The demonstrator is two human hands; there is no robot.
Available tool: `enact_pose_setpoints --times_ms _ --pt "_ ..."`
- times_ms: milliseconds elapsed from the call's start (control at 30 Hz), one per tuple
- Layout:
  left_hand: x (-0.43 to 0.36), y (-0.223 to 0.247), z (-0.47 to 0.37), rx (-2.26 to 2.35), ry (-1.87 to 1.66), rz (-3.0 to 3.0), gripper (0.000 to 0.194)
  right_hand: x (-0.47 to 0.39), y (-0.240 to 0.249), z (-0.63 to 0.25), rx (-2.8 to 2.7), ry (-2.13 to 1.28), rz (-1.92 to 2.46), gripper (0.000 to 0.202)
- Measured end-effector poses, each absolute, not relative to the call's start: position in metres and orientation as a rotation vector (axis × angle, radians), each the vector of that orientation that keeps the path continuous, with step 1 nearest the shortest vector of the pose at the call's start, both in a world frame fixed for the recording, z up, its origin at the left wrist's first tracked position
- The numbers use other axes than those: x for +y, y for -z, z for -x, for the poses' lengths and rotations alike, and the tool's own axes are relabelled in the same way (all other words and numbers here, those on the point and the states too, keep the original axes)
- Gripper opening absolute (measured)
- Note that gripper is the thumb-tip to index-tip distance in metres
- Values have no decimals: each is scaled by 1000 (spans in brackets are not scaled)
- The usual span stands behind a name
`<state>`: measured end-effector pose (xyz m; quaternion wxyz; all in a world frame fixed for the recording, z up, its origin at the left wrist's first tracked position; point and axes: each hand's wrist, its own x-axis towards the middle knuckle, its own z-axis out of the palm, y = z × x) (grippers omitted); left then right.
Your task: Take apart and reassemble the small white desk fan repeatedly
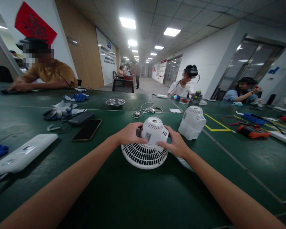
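Note:
A white fan head point(154, 132) is in front of me, its round motor housing on top and its slotted grille point(145, 156) facing down, close to the green table. My left hand point(131, 133) grips the housing from the left, thumb across its front by a printed label point(147, 136). From the right, my right hand point(175, 142) holds the same housing, its thumb also on the front. The far fingers of both hands are partly hidden behind it. A white plastic housing point(193, 123) stands just beyond my right hand.
On the green table point(138, 203), a phone point(87, 130), a black power bank point(81, 119), gloves point(59, 111) and a white device point(26, 152) lie left. Ahead are a metal bowl point(115, 103) and a white cable point(146, 109); right, an orange-black meter point(252, 132). Several people sit around.

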<state>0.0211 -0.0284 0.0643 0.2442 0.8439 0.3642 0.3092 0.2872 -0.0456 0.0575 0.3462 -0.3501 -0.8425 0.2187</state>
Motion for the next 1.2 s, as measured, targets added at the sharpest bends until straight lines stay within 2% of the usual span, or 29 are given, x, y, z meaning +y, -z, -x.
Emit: enact_pose_setpoints --times_ms 633,700,833,900,1000,1067,1133,1200 --pt "-26 -60 -21 1032 -826 -2426 68 -45 -53 -283 -2234 -309 953 66" --pt "-25 -59 -21 1042 -847 -2466 63 -45 -52 -280 -2220 -247 983 72" --pt "-31 -53 -20 1109 -933 -2459 50 -49 -50 -273 -2167 -155 1049 99" --pt "-39 -48 -21 1079 -988 -2424 61 -54 -52 -270 -2203 -211 1027 103" --pt "-52 -43 -24 977 -1000 -2393 105 -60 -55 -271 -2288 -398 936 94" --pt "-59 -42 -29 1018 -1030 -2361 125 -62 -56 -273 -2312 -509 878 91" --pt "-64 -43 -33 1045 -1051 -2352 132 -63 -57 -274 -2315 -574 844 90" --pt "-66 -45 -37 1037 -1076 -2369 130 -63 -58 -275 -2320 -604 828 91"
